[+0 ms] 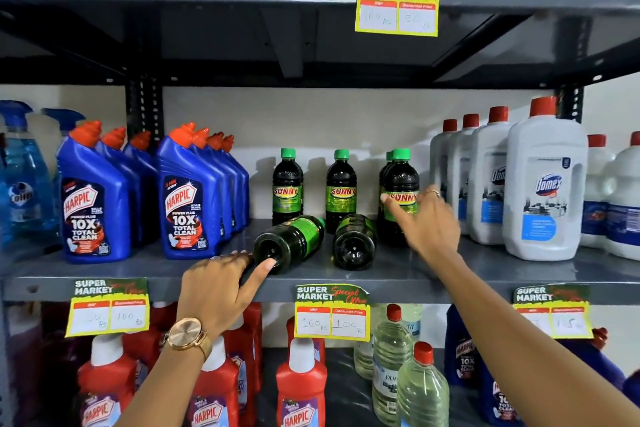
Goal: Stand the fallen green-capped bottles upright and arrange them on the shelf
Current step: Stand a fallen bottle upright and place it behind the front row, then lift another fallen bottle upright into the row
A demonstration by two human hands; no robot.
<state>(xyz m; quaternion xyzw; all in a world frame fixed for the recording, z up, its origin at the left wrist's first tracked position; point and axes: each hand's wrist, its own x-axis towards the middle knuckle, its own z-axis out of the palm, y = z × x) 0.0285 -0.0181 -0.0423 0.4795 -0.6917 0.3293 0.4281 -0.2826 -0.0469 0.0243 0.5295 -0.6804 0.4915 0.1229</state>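
Head view — grey metal shelf (485,267), store aisle — bottles (289,243) toppled

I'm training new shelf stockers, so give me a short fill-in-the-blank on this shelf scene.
1. The number of green-capped bottles lying on their sides is ____.
2. The left hand touches the ____ end of the left fallen bottle.
3. The right hand rests on an upright bottle labelled ____.
4. The blue Harpic bottles have ____ caps.

Missing words: two; bottom; SUNNY; orange
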